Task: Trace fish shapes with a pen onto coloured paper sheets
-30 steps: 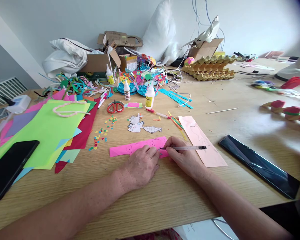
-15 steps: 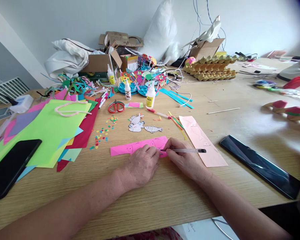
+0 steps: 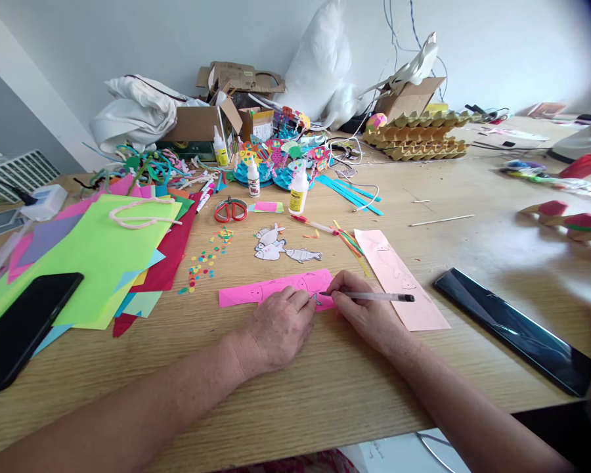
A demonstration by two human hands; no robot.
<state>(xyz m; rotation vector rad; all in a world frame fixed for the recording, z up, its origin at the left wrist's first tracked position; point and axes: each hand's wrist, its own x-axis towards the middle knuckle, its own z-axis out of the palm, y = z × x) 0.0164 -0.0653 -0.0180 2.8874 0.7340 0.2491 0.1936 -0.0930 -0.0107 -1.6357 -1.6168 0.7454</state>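
My left hand (image 3: 280, 325) is closed, with its curled fingers pressing on a bright pink paper strip (image 3: 239, 297) that bears pencil-thin fish outlines. The tail of a small paper fish cutout (image 3: 317, 299) peeks out past those fingertips; the rest is hidden beneath them. In my right hand (image 3: 359, 312) is a clear pen (image 3: 381, 297) with a dark end, its tip on the strip beside the tail. Several grey-and-white paper fish (image 3: 303, 254) lie just beyond. A pale pink strip (image 3: 391, 276) with drawn fish outlines is to the right, partly behind my right hand.
Coloured paper sheets (image 3: 123, 256) and a phone (image 3: 29, 322) lie left; another dark phone (image 3: 515, 332) is right. Red-handled scissors (image 3: 230, 210), a glue bottle (image 3: 298, 192) and paper dots (image 3: 201, 266) are farther back. Egg trays (image 3: 418, 138) and a cardboard box (image 3: 192, 131) stand behind.
The pen tip has shifted slightly to the right along the strip, and the pen lies a bit farther right. My left hand stays pressed in place.
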